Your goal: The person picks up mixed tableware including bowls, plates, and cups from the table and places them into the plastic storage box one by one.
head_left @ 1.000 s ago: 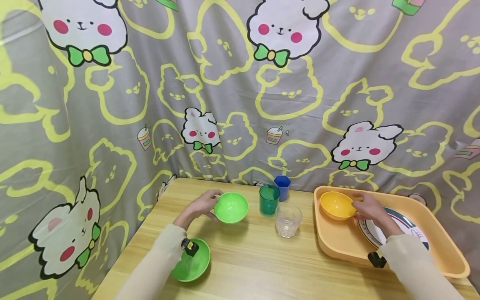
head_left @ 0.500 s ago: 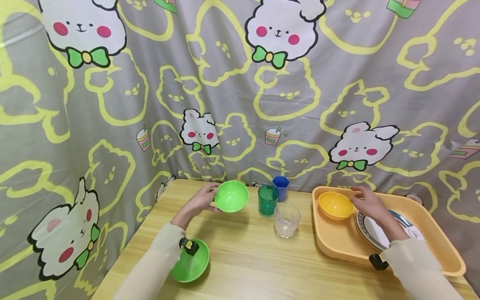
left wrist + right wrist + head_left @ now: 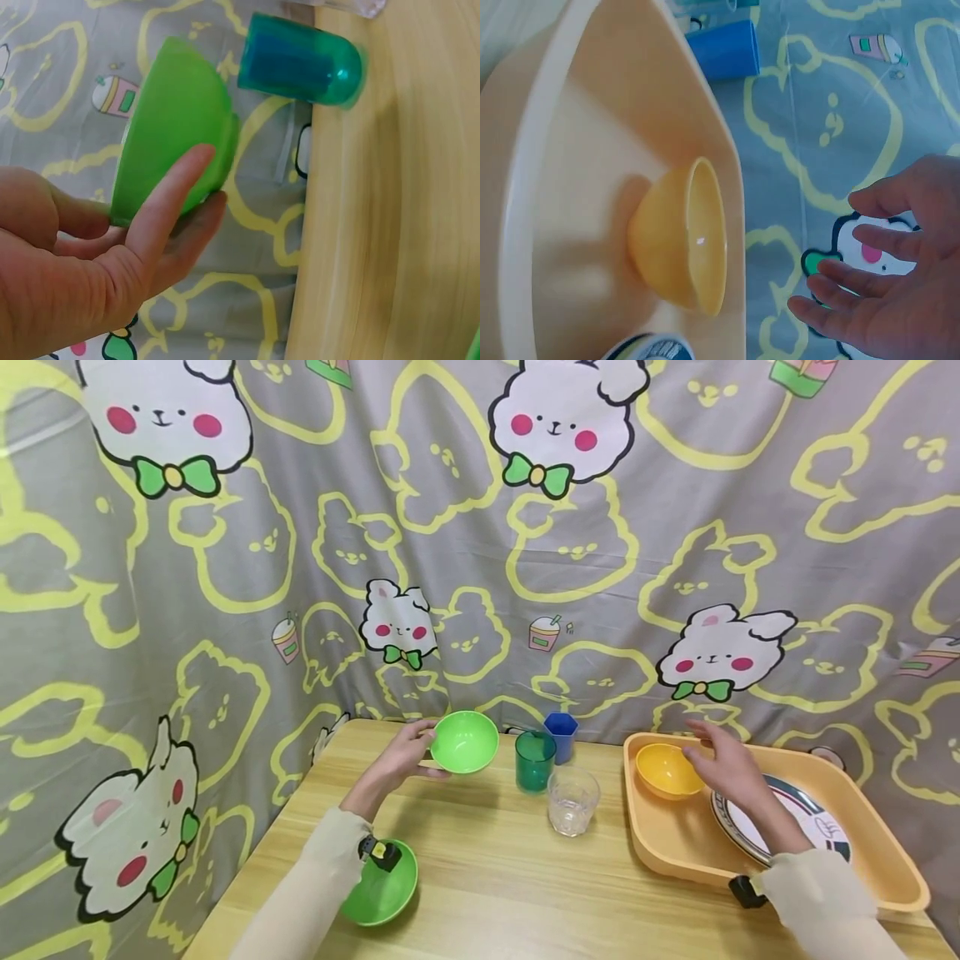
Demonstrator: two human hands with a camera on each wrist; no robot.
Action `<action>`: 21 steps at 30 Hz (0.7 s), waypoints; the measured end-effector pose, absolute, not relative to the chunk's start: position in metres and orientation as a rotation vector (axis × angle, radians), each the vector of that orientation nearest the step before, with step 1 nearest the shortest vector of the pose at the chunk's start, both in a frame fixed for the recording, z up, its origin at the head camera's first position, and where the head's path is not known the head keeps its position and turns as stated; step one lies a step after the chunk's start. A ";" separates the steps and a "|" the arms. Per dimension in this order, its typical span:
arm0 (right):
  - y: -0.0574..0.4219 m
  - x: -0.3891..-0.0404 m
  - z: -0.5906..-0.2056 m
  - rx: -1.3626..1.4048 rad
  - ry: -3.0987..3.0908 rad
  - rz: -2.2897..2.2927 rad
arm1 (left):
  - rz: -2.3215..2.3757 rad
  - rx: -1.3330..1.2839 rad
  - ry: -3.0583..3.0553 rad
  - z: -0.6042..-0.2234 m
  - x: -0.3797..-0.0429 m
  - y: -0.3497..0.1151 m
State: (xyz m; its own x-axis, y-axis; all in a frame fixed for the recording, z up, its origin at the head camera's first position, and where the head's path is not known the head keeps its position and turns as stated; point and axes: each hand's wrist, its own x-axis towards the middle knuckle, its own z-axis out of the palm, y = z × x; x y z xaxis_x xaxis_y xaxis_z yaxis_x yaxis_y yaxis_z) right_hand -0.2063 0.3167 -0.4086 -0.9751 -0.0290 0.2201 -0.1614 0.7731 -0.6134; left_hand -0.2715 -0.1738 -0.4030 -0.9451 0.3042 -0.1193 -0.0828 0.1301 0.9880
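Observation:
My left hand (image 3: 405,753) grips a light green bowl (image 3: 465,742) by its left side, above the back of the table. The left wrist view shows the thumb at the rim of this bowl (image 3: 176,127) and the fingers spread under its outer wall. A yellow bowl (image 3: 667,772) stands in the left end of an orange tray (image 3: 675,842). Over the tray, just right of the yellow bowl, my right hand (image 3: 726,767) has its fingers extended. In the right wrist view this hand (image 3: 900,277) is apart from the yellow bowl (image 3: 679,236), with nothing in it.
A green cup (image 3: 535,763), a blue cup (image 3: 561,737) and a clear glass (image 3: 573,802) stand together left of the tray. A patterned plate (image 3: 817,814) lies in the tray. Another green bowl (image 3: 390,893) sits under my left forearm. A patterned curtain (image 3: 480,552) hangs behind the table.
My left hand has raised the light green bowl and moved it toward the curtain. My right hand has let go of the yellow bowl, which stays in the tray, and lifted off it.

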 end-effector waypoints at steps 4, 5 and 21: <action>0.305 -0.206 -0.409 0.220 -2.662 0.957 | 1.948 0.242 2.121 -0.403 -0.271 -0.170; 0.302 -0.207 -0.409 0.233 -2.637 0.950 | 1.967 0.245 2.114 -0.403 -0.271 -0.169; 0.261 -0.206 -0.413 0.334 -2.538 1.026 | 2.066 0.217 2.042 -0.399 -0.267 -0.162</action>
